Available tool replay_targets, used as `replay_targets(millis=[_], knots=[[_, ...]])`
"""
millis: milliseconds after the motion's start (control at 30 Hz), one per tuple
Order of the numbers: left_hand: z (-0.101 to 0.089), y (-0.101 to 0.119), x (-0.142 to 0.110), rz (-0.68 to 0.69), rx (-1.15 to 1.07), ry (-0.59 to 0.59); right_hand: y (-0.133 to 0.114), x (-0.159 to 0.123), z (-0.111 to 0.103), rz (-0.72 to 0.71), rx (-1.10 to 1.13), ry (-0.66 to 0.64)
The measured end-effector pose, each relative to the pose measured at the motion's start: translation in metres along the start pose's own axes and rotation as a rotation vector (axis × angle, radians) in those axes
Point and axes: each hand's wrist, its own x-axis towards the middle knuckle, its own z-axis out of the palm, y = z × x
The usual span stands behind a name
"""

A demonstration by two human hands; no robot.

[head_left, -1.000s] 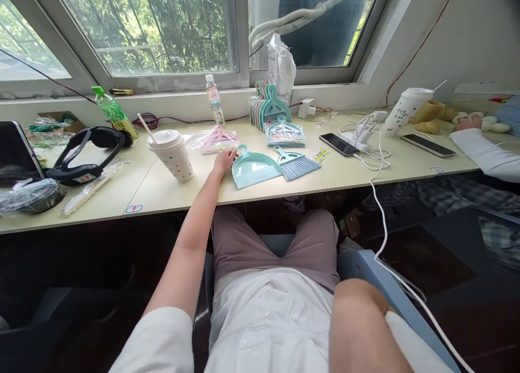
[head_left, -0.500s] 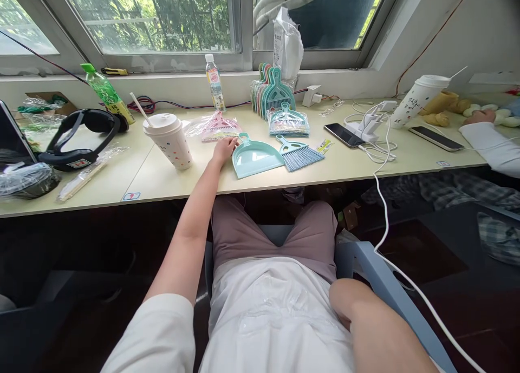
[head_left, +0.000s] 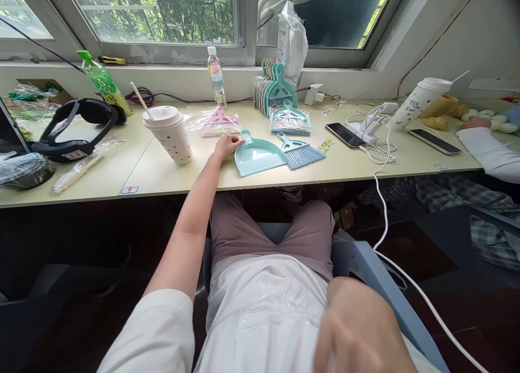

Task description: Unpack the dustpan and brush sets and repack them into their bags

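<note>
My left hand (head_left: 228,145) reaches over the table, its fingers closed at the handle of a light teal dustpan (head_left: 260,156) that lies on the tabletop. Just right of the dustpan lies a small hand brush (head_left: 303,153) with blue-grey bristles, its handle end close to the pan's edge. My right hand (head_left: 361,329) is large, near the camera and low at the right, in front of my white shirt. Its fingers point downward and are smeared by motion, so what they hold, if anything, is hidden.
Behind stand several bagged dustpan sets (head_left: 276,89) and a pink set (head_left: 221,122) in plastic. A lidded cup (head_left: 170,137) is left of my arm. A phone (head_left: 344,135) and a charger with white cables (head_left: 368,129) lie right. Another person's sleeve (head_left: 487,148) shows at far right.
My right hand has come up into view at the lower right, where only the forearm showed before. My left hand stays at the dustpan's handle. The view has tilted slightly.
</note>
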Motion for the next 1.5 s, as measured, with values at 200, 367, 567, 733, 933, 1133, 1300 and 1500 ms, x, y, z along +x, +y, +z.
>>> replay_targets(millis=[200,367,567,733,933,1133,1300,1500], knots=[[0.002,0.001,-0.001,0.056,-0.007,-0.065,0.126,0.024,-0.082,0.669,-0.547,0.509],[-0.003,0.002,-0.003,0.038,-0.02,-0.088,0.272,0.01,-0.158,1.376,-0.884,0.376],[-0.003,0.005,-0.004,0.03,0.026,-0.09,0.323,0.009,-0.163,1.541,-0.892,0.072],[-0.001,0.007,-0.004,0.035,0.035,-0.093,0.317,0.008,-0.18,1.509,-0.857,0.092],[0.003,0.017,-0.007,0.082,0.066,-0.079,0.283,0.025,-0.207,1.3,-0.835,0.228],[0.007,0.03,-0.014,0.188,0.091,-0.048,0.28,0.071,-0.164,1.184,-0.768,-0.117],[0.001,0.022,-0.017,0.378,0.431,0.12,0.292,0.078,-0.147,1.18,-0.734,-0.112],[0.003,0.019,-0.016,0.423,0.568,-0.005,0.292,0.071,-0.142,1.129,-0.702,-0.074]])
